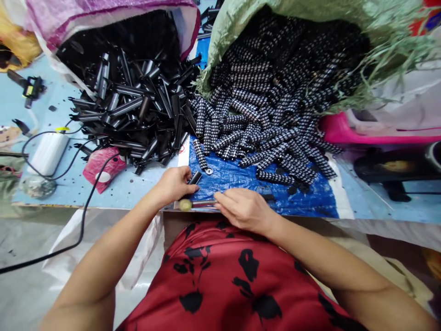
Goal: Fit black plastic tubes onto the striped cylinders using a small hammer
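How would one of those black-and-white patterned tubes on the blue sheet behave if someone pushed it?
The patterned tube looks round and slim, so it would probably roll sideways across the blue sheet. It lies straight, as do those heaped in the pile, so it is likely stiff rather than floppy. Its studded-looking surface probably gives fingers decent grip.

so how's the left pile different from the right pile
The left pile is plain glossy black pieces; the right pile is black pieces patterned with white dots. The left spills from a pink sack, the right from a green sack onto a blue tarp. Both are heaps of slim, long parts.
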Demonstrator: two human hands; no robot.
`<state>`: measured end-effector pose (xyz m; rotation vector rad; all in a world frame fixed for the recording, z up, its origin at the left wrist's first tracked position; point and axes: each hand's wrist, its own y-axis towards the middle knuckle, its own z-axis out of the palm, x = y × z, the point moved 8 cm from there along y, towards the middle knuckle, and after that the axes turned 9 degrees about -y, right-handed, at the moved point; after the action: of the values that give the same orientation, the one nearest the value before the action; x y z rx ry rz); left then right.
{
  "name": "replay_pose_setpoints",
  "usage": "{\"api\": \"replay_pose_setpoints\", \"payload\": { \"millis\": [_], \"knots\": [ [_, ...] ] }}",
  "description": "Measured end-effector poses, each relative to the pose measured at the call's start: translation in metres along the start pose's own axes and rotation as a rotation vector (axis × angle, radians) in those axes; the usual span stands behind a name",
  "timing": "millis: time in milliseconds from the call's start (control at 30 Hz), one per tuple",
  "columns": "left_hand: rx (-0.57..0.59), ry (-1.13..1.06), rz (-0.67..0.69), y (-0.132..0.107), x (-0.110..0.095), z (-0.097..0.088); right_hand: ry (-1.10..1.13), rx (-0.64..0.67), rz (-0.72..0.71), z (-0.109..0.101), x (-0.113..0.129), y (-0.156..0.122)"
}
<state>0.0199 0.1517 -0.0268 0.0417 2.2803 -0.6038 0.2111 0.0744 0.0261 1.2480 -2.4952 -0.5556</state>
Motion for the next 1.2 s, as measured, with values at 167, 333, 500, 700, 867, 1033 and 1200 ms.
{"api": "replay_pose_setpoints", "payload": {
  "millis": [167,333,500,700,867,1033,1200],
  "knots": [
    [0.313,0.145,-0.024,-0.077,0.029,-0.035,-0.116,-0.068,0.106,-0.013,-0.037,-0.033],
    [-0.011,-0.043,0.043,-0.097,0.027,-0.083,-0.168,-0.055,0.062,-0.007,-0.050,-0.005],
    [-0.676,0.475,-0.034,-0.047,-0.012,-0.122,-0.260,0.026,-0.194,0.020,-0.033,0.074],
    [-0.393,0.690,-0.237,0.006,0.002,-0.122,-0.273,0.130,-0.376,0.052,-0.031,0.108],
    [-0.421,0.566,-0.259,0.010,0.021,-0.135,0.174,-0.038,-0.250,0.028,-0.027,0.101],
    [-0.343,0.582,-0.225,0.017,0.019,-0.134,1.038,0.088,0.472,0.043,-0.043,0.066],
    [-0.372,0.763,-0.268,0.011,0.008,-0.129,1.711,0.067,1.007,0.068,-0.037,0.026]
  ]
}}
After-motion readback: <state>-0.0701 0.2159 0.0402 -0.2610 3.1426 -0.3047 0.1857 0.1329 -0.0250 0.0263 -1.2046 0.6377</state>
